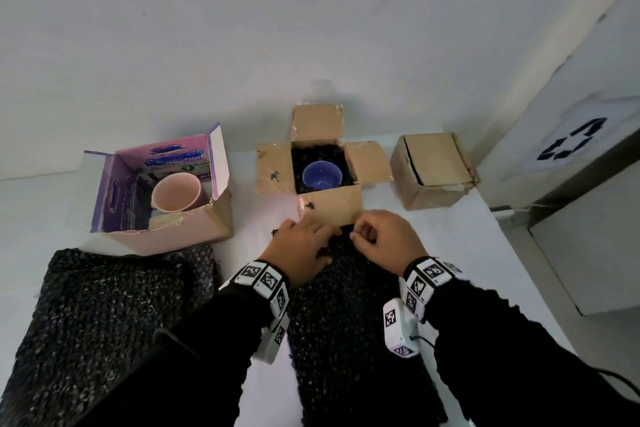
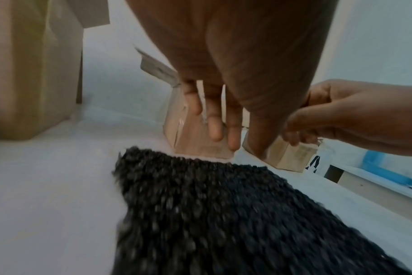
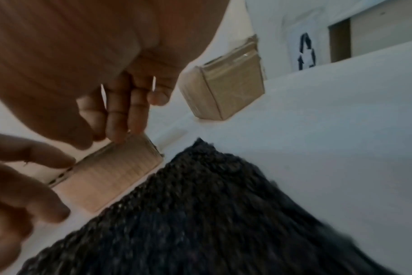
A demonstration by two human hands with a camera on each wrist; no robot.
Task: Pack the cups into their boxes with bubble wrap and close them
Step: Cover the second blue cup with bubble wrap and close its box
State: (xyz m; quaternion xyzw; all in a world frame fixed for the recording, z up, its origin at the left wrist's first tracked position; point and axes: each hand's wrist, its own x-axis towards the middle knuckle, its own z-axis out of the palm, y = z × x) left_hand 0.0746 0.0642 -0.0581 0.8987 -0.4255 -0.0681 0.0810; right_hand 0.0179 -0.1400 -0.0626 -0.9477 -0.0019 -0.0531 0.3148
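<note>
Fingers of the left hand [image 1: 300,246] are extended and loosely spread, reaching toward the near flap of the open brown box [image 1: 323,166]; whether they touch the flap cannot be told. Fingers of the right hand [image 1: 382,241] are curled, with thumb and forefinger brought together at the same flap's lower edge, apparently pinching it; the contact is blurred in the wrist views.

The open brown box stands on the white tabletop [image 1: 485,253] with all four flaps spread. It is lined with black bubble wrap and holds a blue cup [image 1: 322,175], upright, just beyond both hands.

A strip of black bubble wrap [image 1: 353,329] lies flat on the tabletop beneath both wrists, its far end touching the box's near side.

To the left, an open pink and purple box [image 1: 166,198] holds a pink cup [image 1: 176,196], tilted. A folded black bubble wrap sheet [image 1: 100,315] lies in front of it.

To the right, a closed brown box [image 1: 434,172] stands apart.
</note>
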